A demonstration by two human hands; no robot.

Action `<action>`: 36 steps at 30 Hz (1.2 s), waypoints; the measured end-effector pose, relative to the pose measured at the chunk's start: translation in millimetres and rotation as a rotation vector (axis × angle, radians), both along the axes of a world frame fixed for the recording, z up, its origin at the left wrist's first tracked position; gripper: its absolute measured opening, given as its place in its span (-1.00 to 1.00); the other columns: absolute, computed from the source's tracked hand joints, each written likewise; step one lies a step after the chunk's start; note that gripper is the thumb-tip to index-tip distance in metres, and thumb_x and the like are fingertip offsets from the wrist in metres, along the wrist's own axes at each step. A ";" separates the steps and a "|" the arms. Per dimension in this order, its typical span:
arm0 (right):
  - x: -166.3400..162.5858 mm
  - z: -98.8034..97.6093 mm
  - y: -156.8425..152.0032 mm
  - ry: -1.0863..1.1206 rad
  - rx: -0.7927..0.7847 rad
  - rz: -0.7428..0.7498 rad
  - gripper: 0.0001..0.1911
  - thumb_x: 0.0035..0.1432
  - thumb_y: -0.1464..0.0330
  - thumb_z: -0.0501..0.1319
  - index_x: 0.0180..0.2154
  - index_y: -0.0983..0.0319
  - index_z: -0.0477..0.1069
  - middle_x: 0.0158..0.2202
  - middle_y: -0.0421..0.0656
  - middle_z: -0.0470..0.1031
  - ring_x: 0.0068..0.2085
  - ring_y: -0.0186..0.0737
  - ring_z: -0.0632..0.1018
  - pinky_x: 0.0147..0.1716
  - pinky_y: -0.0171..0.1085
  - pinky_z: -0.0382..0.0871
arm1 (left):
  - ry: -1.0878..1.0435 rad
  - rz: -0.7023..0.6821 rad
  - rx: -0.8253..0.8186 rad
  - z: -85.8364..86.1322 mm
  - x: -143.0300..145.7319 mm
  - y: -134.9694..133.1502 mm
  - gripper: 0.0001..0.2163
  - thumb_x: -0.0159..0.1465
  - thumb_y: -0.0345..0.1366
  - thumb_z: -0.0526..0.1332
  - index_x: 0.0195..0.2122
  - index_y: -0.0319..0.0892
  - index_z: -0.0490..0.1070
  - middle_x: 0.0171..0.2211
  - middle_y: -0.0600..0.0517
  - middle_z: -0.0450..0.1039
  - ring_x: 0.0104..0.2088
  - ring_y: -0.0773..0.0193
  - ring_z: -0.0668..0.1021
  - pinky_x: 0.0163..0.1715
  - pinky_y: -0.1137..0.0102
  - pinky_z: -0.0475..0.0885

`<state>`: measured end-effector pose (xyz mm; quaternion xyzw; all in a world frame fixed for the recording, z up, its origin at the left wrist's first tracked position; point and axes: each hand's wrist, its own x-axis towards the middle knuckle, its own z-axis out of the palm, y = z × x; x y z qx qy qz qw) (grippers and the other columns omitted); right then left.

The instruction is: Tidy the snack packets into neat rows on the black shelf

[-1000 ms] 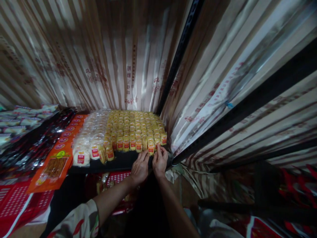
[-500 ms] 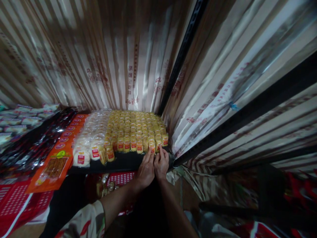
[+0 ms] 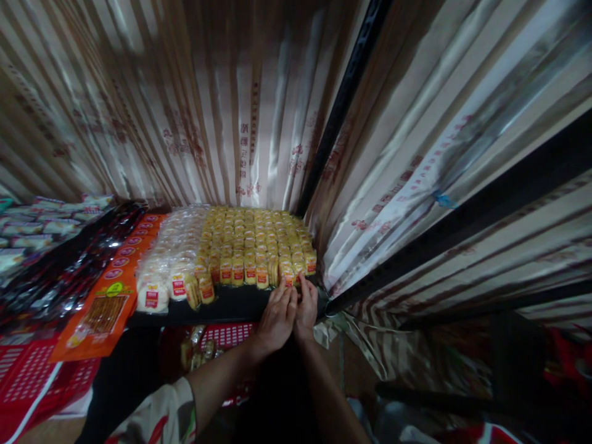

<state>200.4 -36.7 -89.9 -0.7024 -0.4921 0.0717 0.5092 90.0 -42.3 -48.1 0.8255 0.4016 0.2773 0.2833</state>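
Rows of small yellow cakes or biscuits in clear wrappers with red labels (image 3: 250,240) stand tightly packed on a black shelf (image 3: 240,300). At the front edge, towards the right end, my left hand (image 3: 277,317) has its fingers together on the lower part of one yellow packet (image 3: 287,271). Right beside it, my right hand (image 3: 306,311) presses its fingertips against the same packet and its neighbour on the right. The two hands touch each other. My fingers cover the lower part of these packets, so the exact grip is partly hidden.
To the left lie white packets (image 3: 155,296), an orange snack bag (image 3: 104,314) and dark shiny bags (image 3: 60,265). Red baskets (image 3: 41,376) sit below. A striped curtain (image 3: 208,111) and black metal posts (image 3: 342,105) close off the back and right.
My hands stay at the same front packets; the left fingers have shifted slightly and moved closer to the right hand. The view has moved a little.
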 end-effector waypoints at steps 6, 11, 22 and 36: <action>-3.2 10.8 4.4 0.086 0.014 -0.001 -0.51 0.08 0.21 0.07 0.05 0.22 0.27 -0.14 -0.07 0.25 -0.23 -0.24 0.43 -0.29 -0.24 0.42 | -0.044 0.016 -0.026 4.5 -2.8 1.8 -0.57 0.36 -0.27 -0.23 0.17 -0.35 0.14 0.21 -0.20 0.12 0.26 0.22 0.09 0.21 0.14 0.09; -3.8 11.6 7.6 0.144 -0.015 -0.020 -0.53 0.08 0.20 0.07 0.02 0.23 0.23 -0.14 -0.07 0.24 -0.28 -0.27 0.44 -0.30 -0.23 0.44 | -0.037 0.030 -0.050 13.5 -3.1 2.3 -0.58 0.34 -0.26 -0.17 0.14 -0.35 0.17 0.21 -0.21 0.12 0.24 0.19 0.14 0.20 0.11 0.10; -14.3 21.0 6.1 0.054 -0.010 -0.067 -0.51 0.12 0.14 0.08 0.02 0.27 0.23 -0.14 -0.01 0.26 -0.36 -0.27 0.46 -0.39 -0.24 0.47 | -0.144 0.428 -0.013 16.9 -19.7 4.7 -0.66 0.23 -0.42 -0.02 0.04 -0.19 0.22 0.00 -0.12 0.26 0.02 0.21 0.39 0.02 0.31 0.35; -13.7 21.9 6.7 0.107 0.024 -0.073 -0.54 0.10 0.14 0.11 -0.01 0.25 0.25 -0.15 -0.03 0.27 -0.34 -0.29 0.47 -0.39 -0.25 0.49 | 0.222 0.506 0.226 42.7 -12.1 49.8 -0.73 0.19 -0.25 0.16 -0.09 -0.22 0.36 -0.07 -0.15 0.29 -0.04 0.03 0.34 -0.04 0.16 0.30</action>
